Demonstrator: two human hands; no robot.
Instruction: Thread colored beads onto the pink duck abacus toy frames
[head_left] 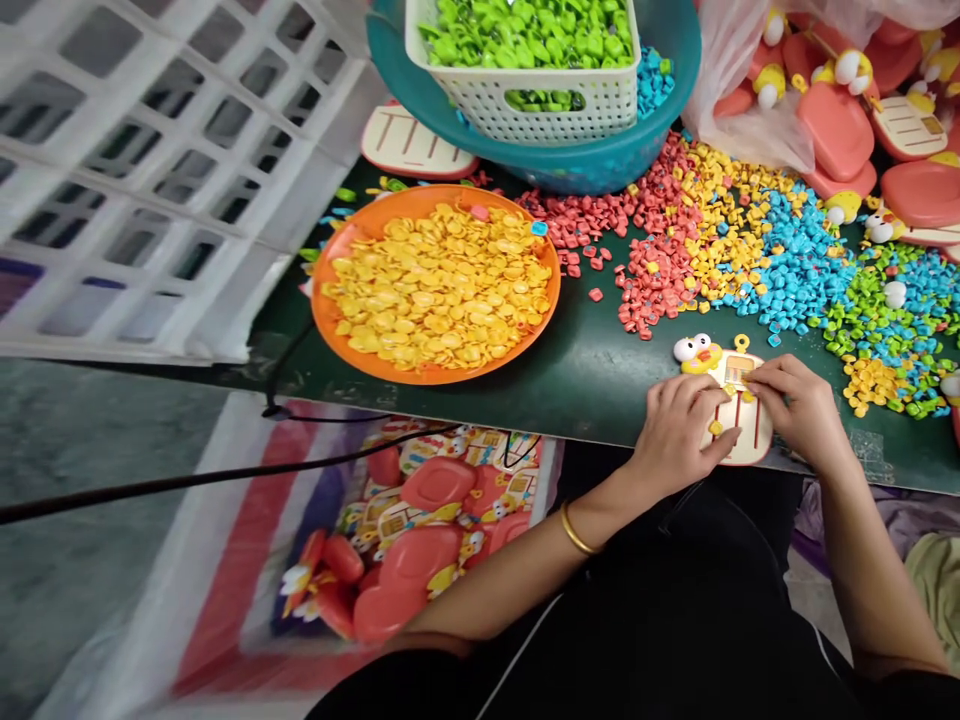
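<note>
A cream toy panel [754, 432] with dark red grooves and a red edge lies at the table's front edge. At its upper left sits a yellow duck-like head [697, 353] with bulging white eyes, and a small yellow ring [742, 343] sticks out at the top. My left hand [679, 430] curls over the panel's left side, gripping it with bent fingers and thumb. My right hand [802, 410] is closed in a pinch at the panel's upper right, near a small printed window [739, 371]. Its fingertips hide what they hold. Small yellow pieces show around the fingers.
An orange dish [322, 320] of yellow pieces stands left. Behind it, a white basket [480, 95] of green pieces rests in a teal tub [600, 165]. Loose red pieces [652, 280], blue pieces [802, 250] and others spread right. A white crate [150, 230] stands left; a bin of red toys [420, 550] is below.
</note>
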